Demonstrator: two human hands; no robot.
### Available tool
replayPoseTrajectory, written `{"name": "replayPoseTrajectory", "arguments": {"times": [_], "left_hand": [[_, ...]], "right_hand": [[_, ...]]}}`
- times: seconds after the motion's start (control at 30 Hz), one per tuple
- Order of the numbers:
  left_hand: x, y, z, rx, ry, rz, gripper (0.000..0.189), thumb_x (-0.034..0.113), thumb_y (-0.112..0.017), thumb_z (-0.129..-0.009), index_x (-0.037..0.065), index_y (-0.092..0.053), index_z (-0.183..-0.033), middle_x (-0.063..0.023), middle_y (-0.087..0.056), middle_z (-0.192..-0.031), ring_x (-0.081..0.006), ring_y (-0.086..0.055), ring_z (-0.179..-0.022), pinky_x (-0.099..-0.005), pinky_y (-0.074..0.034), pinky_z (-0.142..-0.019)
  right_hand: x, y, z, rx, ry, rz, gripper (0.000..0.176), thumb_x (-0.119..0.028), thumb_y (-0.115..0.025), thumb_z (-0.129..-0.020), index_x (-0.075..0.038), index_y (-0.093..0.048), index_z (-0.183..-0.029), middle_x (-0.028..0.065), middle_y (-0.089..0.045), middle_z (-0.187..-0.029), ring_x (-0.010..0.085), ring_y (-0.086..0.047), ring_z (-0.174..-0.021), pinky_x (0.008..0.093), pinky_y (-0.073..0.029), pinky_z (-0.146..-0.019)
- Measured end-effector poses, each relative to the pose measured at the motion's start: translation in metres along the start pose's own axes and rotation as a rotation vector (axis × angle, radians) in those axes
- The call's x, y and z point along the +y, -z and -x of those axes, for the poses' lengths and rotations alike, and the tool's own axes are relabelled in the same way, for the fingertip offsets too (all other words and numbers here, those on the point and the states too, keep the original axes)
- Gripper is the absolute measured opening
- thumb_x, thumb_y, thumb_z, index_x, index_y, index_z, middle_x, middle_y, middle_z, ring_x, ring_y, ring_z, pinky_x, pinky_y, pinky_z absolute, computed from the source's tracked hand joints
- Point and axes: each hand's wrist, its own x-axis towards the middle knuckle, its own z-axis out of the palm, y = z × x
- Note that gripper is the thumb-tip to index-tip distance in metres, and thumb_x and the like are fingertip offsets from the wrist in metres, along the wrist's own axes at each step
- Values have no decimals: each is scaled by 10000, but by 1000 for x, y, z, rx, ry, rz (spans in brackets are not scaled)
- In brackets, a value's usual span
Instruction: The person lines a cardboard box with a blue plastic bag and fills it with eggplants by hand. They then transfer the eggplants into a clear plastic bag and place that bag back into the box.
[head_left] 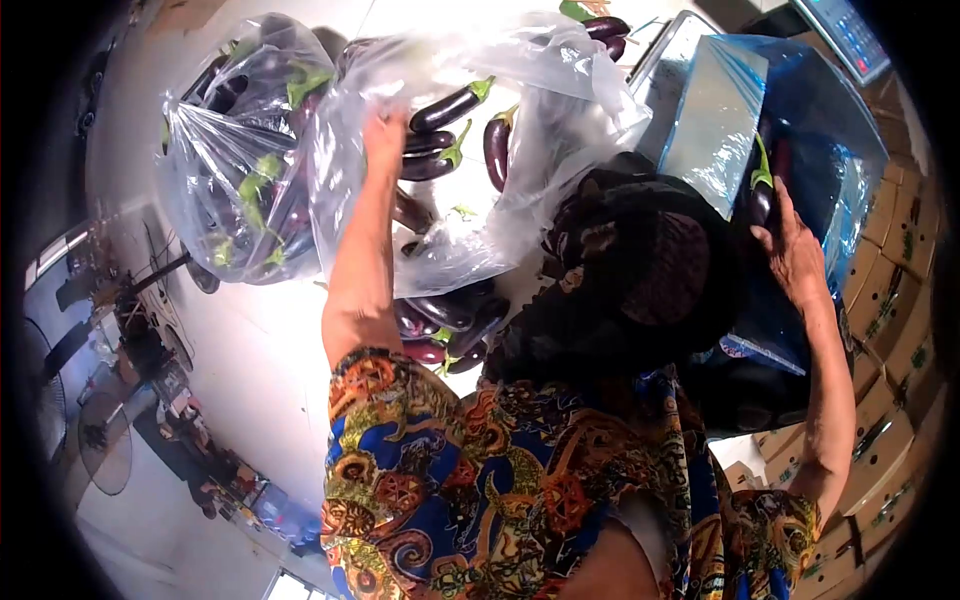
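Observation:
My right hand (pixel 795 250) is closed on a dark purple eggplant (pixel 761 203) with a green stem, over a box lined with blue plastic (pixel 850 170). More dark shapes lie inside that lining, partly hidden. My left hand (pixel 385 135) reaches into an opened clear plastic bag (pixel 575 75); its fingers are washed out by glare. Beside it, several eggplants lie in the bag, among them one with a bright green cap (pixel 445 108) and one lying apart to the right (pixel 497 150). Whether the left fingers grip any of them does not show.
A full clear bag of eggplants (pixel 235 170) stands at the left. Loose eggplants (pixel 445 315) lie on the white floor (pixel 250 340) below the opened bag. Stacked cardboard boxes (pixel 880 340) line the right side, near a scale (pixel 845 35). A fan (pixel 105 440) is at lower left.

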Motion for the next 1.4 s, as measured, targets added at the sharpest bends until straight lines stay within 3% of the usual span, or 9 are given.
{"name": "replayPoseTrajectory", "arguments": {"times": [0.27,0.33,0.57,0.67,0.73,0.93,1.13,1.3,1.4], "left_hand": [[-23,-121,46,-418,-30,-550,611,292,-727,-725,24,-493,-1222,-273,-586,-1099,-412,-587,-1018,-463,-481,-875],[-23,-138,81,-200,87,-545,620,336,-759,-683,35,-505,-1162,-274,-563,-1042,-423,-601,-932,-480,-494,-814],[-35,-91,92,-230,-249,-389,295,313,-650,-800,34,-658,-894,-203,-633,-875,-386,-606,-851,-474,-486,-761],[-20,-44,63,-16,-431,-633,327,170,-621,-730,103,-619,-1051,-151,-589,-954,-360,-543,-933,-478,-456,-779],[-30,-21,47,-185,-152,-866,404,113,-635,-715,130,-592,-1116,-125,-570,-1092,-343,-509,-1058,-507,-438,-856],[-17,-14,89,-360,-323,-931,658,82,-680,-676,102,-439,-1287,-156,-417,-1325,-358,-431,-1167,-522,-404,-913],[-21,-23,107,-305,-356,-1131,429,236,-715,-661,195,-594,-1070,-78,-514,-1052,-305,-502,-1018,-488,-443,-780],[-9,-13,86,-310,-575,-915,535,335,-722,-690,6,-559,-1080,-231,-614,-880,-410,-613,-789,-462,-501,-698],[68,4,85,-454,-47,-425,513,249,-709,-770,10,-567,-1201,-173,-655,-1069,-280,-639,-939,-369,-490,-842]], "right_hand": [[-16,13,3,-67,-81,-124,715,-255,-631,-885,-204,-217,-1466,298,-590,-1129,475,-570,-1022,488,-472,-824],[-17,16,6,-64,-77,-137,702,-268,-632,-887,-193,-237,-1462,281,-576,-1176,462,-555,-1066,477,-467,-859],[-14,13,10,-33,-27,-231,677,-273,-628,-897,-168,-263,-1457,244,-578,-1214,402,-575,-1108,429,-467,-930],[-13,11,11,-38,-21,-244,677,-284,-608,-910,-185,-235,-1467,252,-577,-1210,404,-581,-1100,434,-472,-921],[-14,12,11,-42,-42,-255,682,-295,-604,-912,-193,-225,-1470,254,-578,-1207,411,-579,-1097,437,-471,-922],[-20,12,13,-92,-142,-306,685,-273,-606,-910,-200,-220,-1471,254,-579,-1209,421,-572,-1104,453,-460,-927],[-14,15,7,5,24,-217,673,-246,-636,-871,-107,-271,-1419,265,-562,-1216,417,-528,-1158,452,-414,-963],[-2,9,-1,-120,-135,-421,722,-344,-667,-827,-87,-297,-1390,264,-589,-1161,431,-550,-1103,460,-418,-944],[6,15,1,-135,-164,-415,702,-353,-649,-834,-67,-301,-1372,280,-608,-1106,432,-561,-1079,450,-435,-922]]}}
